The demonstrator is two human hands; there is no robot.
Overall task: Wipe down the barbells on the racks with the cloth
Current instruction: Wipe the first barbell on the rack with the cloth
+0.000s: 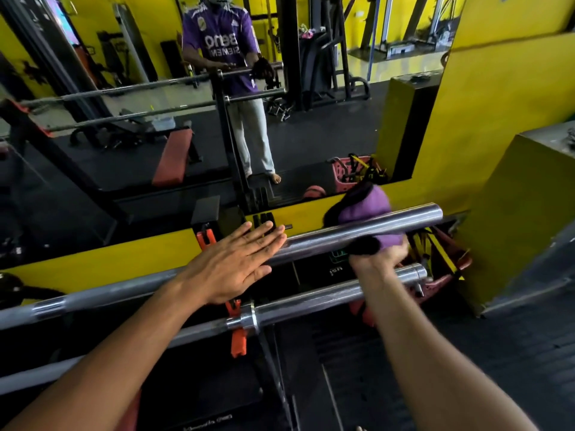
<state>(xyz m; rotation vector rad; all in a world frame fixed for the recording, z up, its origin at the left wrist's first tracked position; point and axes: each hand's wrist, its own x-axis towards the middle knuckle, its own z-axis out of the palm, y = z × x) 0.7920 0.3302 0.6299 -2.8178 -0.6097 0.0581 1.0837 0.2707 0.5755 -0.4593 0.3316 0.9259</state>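
Top barbell [357,233] on the rack gets its sleeve wiped, right hand [378,259] gripping the purple cloth [365,209] around it, left hand [239,262] flat and steadying; next, slide toward the end.

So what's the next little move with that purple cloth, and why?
Probably slide the cloth along the top barbell toward its free end. The right hand grips the cloth wrapped over the sleeve, short of the tip, while the left hand lies flat on the bar, steadying it.
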